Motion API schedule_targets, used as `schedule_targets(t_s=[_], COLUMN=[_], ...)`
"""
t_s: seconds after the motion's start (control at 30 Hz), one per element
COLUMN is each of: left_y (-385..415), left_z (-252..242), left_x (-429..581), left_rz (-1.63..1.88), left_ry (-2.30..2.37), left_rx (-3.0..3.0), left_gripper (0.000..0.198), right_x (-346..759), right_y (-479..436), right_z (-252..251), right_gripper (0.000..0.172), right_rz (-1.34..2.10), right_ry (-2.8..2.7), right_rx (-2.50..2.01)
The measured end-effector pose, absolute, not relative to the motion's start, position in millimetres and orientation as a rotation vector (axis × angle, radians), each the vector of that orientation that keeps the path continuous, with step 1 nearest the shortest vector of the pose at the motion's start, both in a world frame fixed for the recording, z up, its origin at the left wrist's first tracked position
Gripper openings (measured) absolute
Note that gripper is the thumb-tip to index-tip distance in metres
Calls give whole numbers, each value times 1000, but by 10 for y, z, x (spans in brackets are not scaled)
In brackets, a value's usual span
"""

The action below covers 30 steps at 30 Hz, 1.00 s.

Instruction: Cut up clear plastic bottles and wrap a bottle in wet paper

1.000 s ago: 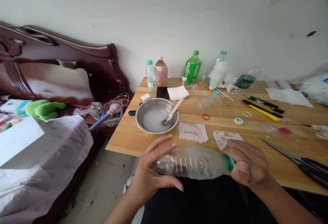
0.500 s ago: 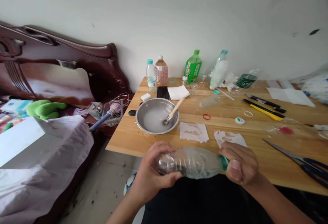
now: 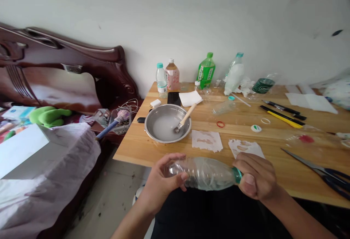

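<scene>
A clear plastic bottle (image 3: 209, 173) with a teal cap end lies sideways in front of the table's near edge, held in both hands. Its base end sits in my left hand (image 3: 165, 180), the thumb across the near side and fingers round the back. My right hand (image 3: 255, 177) is closed on the teal neck end, which its fingers partly cover. Beyond the bottle, two torn pieces of white paper, one on the left (image 3: 207, 140) and one on the right (image 3: 246, 148), lie flat with wet-looking patches. A steel bowl (image 3: 150, 131) of cloudy liquid holds a wooden-handled brush (image 3: 188, 113).
Large scissors (image 3: 314, 168) lie at the right, near a yellow-and-black cutter (image 3: 287, 118). A red rubber band (image 3: 220, 124) and a white cap (image 3: 256, 128) lie mid-table. Several bottles, including a green bottle (image 3: 206, 72), stand along the wall. A bed (image 3: 68, 159) is at the left.
My left thumb and fingers have shifted slightly on the bottle's base end. The bottle has moved a little to the left at its neck. The table items stay put.
</scene>
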<state>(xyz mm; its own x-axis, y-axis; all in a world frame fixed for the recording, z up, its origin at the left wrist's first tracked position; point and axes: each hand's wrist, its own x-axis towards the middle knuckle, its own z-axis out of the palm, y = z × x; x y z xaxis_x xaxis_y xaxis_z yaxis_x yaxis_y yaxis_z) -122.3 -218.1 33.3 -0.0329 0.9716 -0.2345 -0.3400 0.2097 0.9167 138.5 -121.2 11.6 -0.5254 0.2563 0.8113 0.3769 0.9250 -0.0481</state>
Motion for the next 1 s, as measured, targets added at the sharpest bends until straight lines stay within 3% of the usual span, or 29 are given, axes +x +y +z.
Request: schedule_targets(t_s=[0.53, 0.67, 0.83, 1.0], left_y=[-2195, -2226, -2271, -2316], left_z=[352, 384, 191, -49], left_x=[-1250, -1207, -1222, -1345], left_rz=[1208, 1281, 1356, 1338], left_ry=[1201, 1262, 1576, 1610], left_rx=[768, 777, 780, 697], left_gripper=[58, 70, 79, 77], right_x=[1324, 1311, 1286, 1257], right_y=[-1256, -1245, -1223, -1249], right_z=[175, 237, 305, 307], right_gripper=[36, 38, 40, 43], right_rz=[-224, -325, -458, -456], right_ry=[-2179, -2160, -2142, -2159], right_rx=[-414, -430, -370, -361])
